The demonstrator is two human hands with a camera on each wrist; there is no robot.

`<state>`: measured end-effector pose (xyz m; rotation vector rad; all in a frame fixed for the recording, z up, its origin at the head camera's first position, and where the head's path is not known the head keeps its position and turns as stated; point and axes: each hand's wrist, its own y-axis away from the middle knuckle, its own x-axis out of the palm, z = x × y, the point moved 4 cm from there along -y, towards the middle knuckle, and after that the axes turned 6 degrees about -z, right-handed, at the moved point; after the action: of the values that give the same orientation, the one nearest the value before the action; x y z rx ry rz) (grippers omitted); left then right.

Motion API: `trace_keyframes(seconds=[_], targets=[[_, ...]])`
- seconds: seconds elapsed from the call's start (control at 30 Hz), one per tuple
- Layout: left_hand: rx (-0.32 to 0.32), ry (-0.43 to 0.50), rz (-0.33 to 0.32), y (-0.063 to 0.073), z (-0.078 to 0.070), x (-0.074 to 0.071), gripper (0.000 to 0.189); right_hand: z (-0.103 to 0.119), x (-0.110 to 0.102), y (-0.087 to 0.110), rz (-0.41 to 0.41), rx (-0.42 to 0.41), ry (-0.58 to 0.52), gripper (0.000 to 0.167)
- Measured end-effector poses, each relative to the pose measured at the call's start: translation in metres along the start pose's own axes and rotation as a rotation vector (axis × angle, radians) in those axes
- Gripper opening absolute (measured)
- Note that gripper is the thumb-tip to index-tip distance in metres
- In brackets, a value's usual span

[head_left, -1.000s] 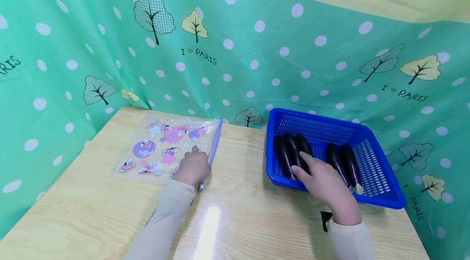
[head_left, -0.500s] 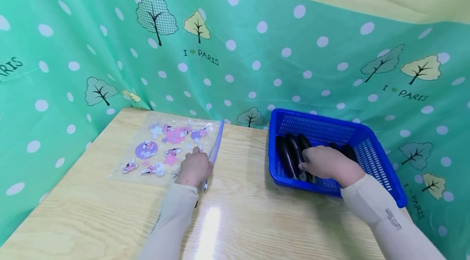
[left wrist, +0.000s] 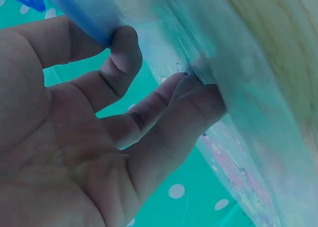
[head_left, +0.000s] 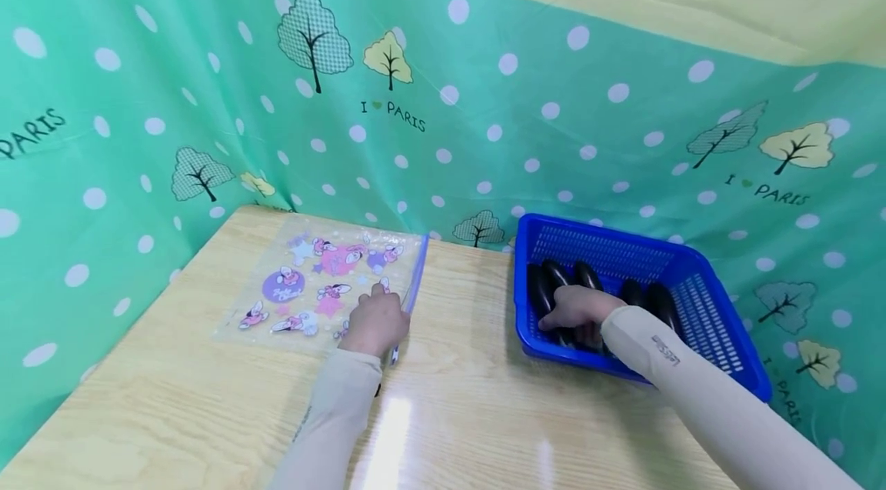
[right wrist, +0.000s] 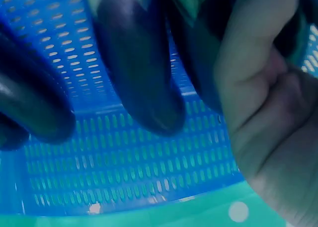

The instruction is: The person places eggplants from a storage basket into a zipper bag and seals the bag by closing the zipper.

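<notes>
On the left of the table lies a clear plastic zip bag point(head_left: 331, 290) with pink and purple cartoon prints and a purple zip edge. My left hand point(head_left: 377, 321) is at this edge; in the left wrist view, thumb and a finger pinch the bag's film point(left wrist: 258, 103). Inside a blue basket point(head_left: 595, 225), several dark purple eggplants point(head_left: 540, 286) lie side by side. My right hand point(head_left: 580, 308) reaches in among the left ones, with curled fingers gripping an eggplant that it mostly hides. In the right wrist view, other eggplants point(right wrist: 139, 68) rest against the perforated basket wall.
The basket stands at the right back of the wooden table point(head_left: 457, 413). A green dotted cloth point(head_left: 332, 128) printed with trees hangs close behind and along the left side. More eggplants point(head_left: 663, 304) lie in the basket's right half, partly behind the right sleeve.
My right hand has swung round over the left group of eggplants, and its fingers have curled down among them. The left hand stays at the bag's edge. The head view has shifted slightly.
</notes>
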<state>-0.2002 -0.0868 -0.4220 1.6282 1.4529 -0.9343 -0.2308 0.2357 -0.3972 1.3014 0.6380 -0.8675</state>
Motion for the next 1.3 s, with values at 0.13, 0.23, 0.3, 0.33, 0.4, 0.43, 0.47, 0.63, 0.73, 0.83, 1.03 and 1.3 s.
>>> trace_keyframes(seconds=[0.13, 0.23, 0.3, 0.33, 0.4, 0.43, 0.47, 0.63, 0.73, 0.83, 1.03, 1.3], targets=[[0.007, 0.004, 0.0, 0.001, 0.002, 0.002, 0.031, -0.006, 0.0, -0.003, 0.034, 0.048, -0.087, 0.038], [0.021, 0.01, -0.007, 0.0, 0.004, 0.001, 0.031, -0.01, -0.008, 0.0, 0.019, 0.05, -0.163, 0.043], [0.029, 0.014, -0.002, 0.0, 0.005, -0.001, 0.031, -0.011, -0.015, 0.003, 0.005, 0.03, -0.208, 0.038], [0.033, 0.015, 0.002, 0.0, 0.006, -0.002, 0.031, -0.013, -0.018, 0.006, 0.003, 0.012, -0.228, 0.035], [0.04, 0.018, 0.013, 0.001, 0.006, -0.003, 0.032, -0.016, -0.024, 0.01, -0.009, -0.021, -0.277, 0.027], [0.043, 0.018, 0.017, 0.001, 0.006, -0.004, 0.033, -0.017, -0.028, 0.011, -0.019, -0.038, -0.308, 0.026], [0.045, 0.021, 0.021, 0.001, 0.006, -0.005, 0.033, -0.019, -0.031, 0.013, -0.036, -0.059, -0.334, 0.028], [0.047, 0.041, 0.023, 0.002, 0.007, -0.006, 0.035, -0.023, -0.053, 0.017, -0.243, -0.112, -0.425, 0.05], [0.043, 0.058, 0.008, 0.002, 0.008, -0.005, 0.034, -0.022, -0.062, 0.017, -0.353, -0.12, -0.47, 0.051], [0.055, 0.076, -0.028, 0.002, 0.009, -0.003, 0.032, -0.019, -0.064, 0.014, -0.376, -0.116, -0.536, 0.054], [0.113, 0.078, -0.112, 0.003, 0.01, -0.001, 0.033, -0.018, -0.064, 0.01, -0.331, -0.077, -0.622, 0.066], [0.129, 0.099, -0.131, 0.001, 0.011, -0.004, 0.022, -0.013, -0.069, 0.017, -0.304, -0.142, -0.636, 0.061]])
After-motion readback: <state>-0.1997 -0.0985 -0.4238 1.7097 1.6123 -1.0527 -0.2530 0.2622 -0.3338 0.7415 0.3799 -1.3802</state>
